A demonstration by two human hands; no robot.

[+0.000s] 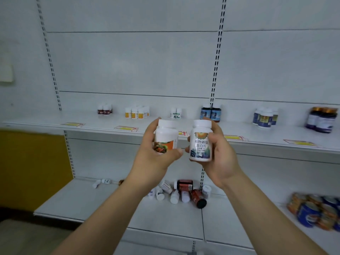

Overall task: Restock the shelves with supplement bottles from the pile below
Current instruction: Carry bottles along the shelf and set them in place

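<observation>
My left hand [153, 153] grips a white bottle with an orange label [166, 134], held upright in front of the upper shelf [257, 134]. Beside it, my right hand [219, 153] grips a white bottle with a blue mountain label [201, 140], also upright. The two bottles are close together but apart. Below my arms, a pile of supplement bottles [181, 193] lies on its side on the lower shelf [82, 197], partly hidden by my left forearm.
Small groups of bottles stand along the back of the upper shelf: maroon [104, 109], yellow-labelled [137, 112], green-labelled [176, 113], blue [210, 112], dark blue [265, 116] and purple [321, 119]. Cans [314, 210] crowd the lower right. An orange panel [33, 166] is at left.
</observation>
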